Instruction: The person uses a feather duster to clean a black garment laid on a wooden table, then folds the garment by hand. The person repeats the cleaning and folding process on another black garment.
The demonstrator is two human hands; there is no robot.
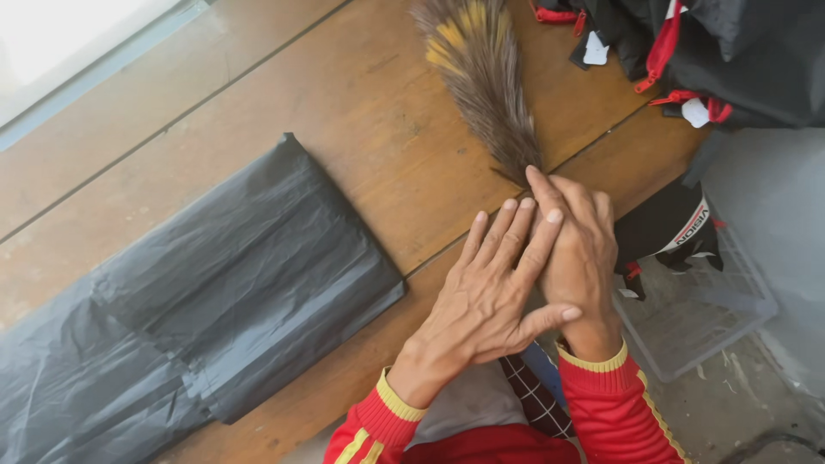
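Black plastic sheet (pixel 215 292): folded flat, it lies on the wooden table (pixel 361 94) and fills the lower left of the frame, well apart from both hands.
Pale strip (pixel 77 51): it runs along the table's far edge in the upper left corner.
Left hand (pixel 490 288): just right of centre, palm down with the fingers stretched out and only slightly spread; the fingers lie over the back of the right hand and the thumb points right, touching it. It grasps nothing of its own.
Feather brush (pixel 485 77): brown plumes with yellow tips fan toward the top centre of the frame; the narrow end disappears under the hands.
Right hand (pixel 580 258): pressed beside and under the left, fingers together over the brush's narrow end; whether they curl around it I cannot tell.
Sleeves (pixel 619 412): red with yellow cuffs, at the bottom edge.
Black fabric with red trim (pixel 730 60): heaped in the upper right.
Clear plastic crate (pixel 696 309): at the right, below the table edge.
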